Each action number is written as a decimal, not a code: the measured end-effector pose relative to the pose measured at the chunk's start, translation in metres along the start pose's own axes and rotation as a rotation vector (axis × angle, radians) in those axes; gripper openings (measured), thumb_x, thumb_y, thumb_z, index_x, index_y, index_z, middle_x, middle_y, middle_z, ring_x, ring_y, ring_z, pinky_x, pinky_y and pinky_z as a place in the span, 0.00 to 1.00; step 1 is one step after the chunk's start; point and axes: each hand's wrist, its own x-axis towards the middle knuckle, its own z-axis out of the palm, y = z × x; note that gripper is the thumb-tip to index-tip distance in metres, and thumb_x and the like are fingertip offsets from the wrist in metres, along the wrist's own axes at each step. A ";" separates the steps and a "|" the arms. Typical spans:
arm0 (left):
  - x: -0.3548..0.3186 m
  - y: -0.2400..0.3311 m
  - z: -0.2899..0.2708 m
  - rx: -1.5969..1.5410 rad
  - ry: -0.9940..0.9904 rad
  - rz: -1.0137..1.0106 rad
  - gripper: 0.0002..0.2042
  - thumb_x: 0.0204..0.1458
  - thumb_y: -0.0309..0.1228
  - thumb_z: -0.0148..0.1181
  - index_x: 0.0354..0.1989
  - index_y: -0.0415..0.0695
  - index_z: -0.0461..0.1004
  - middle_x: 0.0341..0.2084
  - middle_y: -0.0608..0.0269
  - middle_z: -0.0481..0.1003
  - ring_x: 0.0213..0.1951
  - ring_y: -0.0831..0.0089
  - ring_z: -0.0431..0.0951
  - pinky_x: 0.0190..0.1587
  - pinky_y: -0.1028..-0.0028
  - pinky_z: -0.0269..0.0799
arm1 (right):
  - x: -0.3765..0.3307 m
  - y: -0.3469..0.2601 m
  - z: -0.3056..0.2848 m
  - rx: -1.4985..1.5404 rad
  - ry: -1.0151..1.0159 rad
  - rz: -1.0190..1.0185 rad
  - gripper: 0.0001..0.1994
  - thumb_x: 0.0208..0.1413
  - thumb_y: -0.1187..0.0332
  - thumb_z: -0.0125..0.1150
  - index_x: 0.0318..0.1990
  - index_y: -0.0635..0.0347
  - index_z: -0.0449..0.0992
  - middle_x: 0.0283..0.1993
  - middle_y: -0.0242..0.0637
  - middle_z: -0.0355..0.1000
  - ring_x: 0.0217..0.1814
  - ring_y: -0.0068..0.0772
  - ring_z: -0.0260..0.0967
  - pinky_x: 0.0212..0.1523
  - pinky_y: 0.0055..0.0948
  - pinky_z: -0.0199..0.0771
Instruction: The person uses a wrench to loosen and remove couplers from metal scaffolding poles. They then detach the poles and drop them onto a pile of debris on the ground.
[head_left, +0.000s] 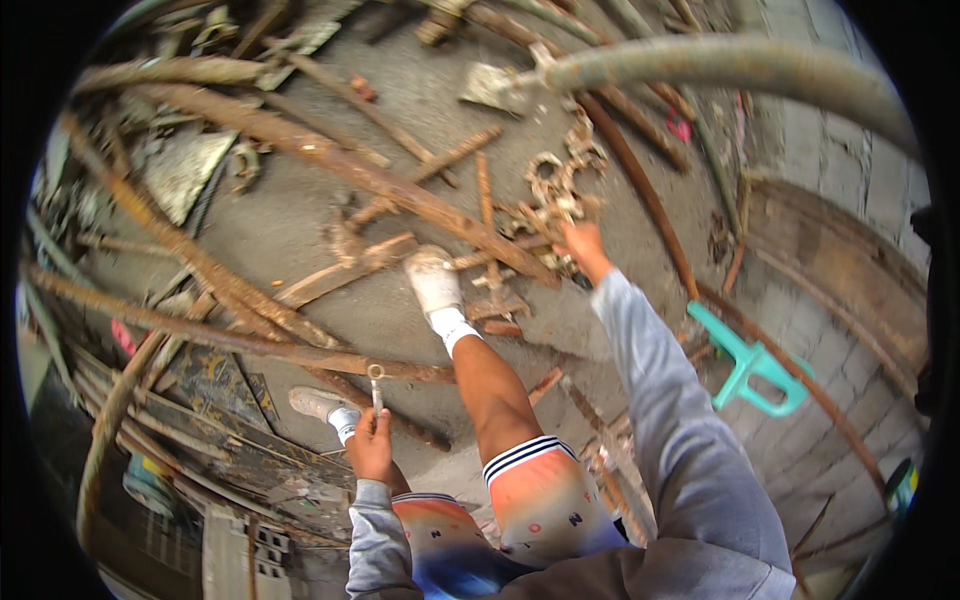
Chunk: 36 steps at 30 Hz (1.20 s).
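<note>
Rusty steel tubes cross the concrete floor (290, 215) in a tangle too dense to count. 1 spanner (376, 388) stands upright in the closed left hand (371, 447). The right hand (583, 246), arm outstretched, grips a cluster of rusted scaffold clamps (552, 195) beside 1 long tube (340, 160). 1 turquoise plastic bracket (752, 364) lies near the block wall (850, 160).

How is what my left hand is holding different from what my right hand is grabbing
The left hand holds a small wrench, slim, grey and upright; the right hand reaches out to a cluster of scaffold clamps, bulky, brown with rust and lying among rusty pipes. The wrench is lifted clear; the clamps rest on the ground. Both are metal.
</note>
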 end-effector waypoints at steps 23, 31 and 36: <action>-0.134 -0.168 -0.136 -1.344 0.508 -0.116 0.12 0.65 0.39 0.52 0.30 0.47 0.69 0.20 0.76 0.64 0.19 0.87 0.60 0.17 0.79 0.55 | -0.461 0.047 0.446 -0.656 -0.696 -0.370 0.17 0.53 0.61 0.69 0.38 0.70 0.77 0.34 0.40 0.76 0.31 0.32 0.75 0.26 0.33 0.78; -0.208 -0.296 -0.182 -1.601 0.809 -0.134 0.11 0.66 0.33 0.51 0.29 0.47 0.67 0.20 0.74 0.65 0.23 0.84 0.63 0.26 0.79 0.61 | -0.881 0.057 0.686 -0.494 -1.430 -0.288 0.26 0.62 0.54 0.58 0.59 0.66 0.68 0.58 0.46 0.70 0.55 0.38 0.71 0.51 0.41 0.74; -0.236 -0.324 -0.205 -1.637 0.819 -0.205 0.11 0.65 0.33 0.51 0.28 0.48 0.66 0.20 0.73 0.65 0.22 0.83 0.63 0.25 0.77 0.60 | -1.044 0.038 0.694 -0.427 -1.664 -0.285 0.30 0.67 0.53 0.49 0.69 0.61 0.56 0.68 0.51 0.61 0.61 0.48 0.68 0.54 0.48 0.75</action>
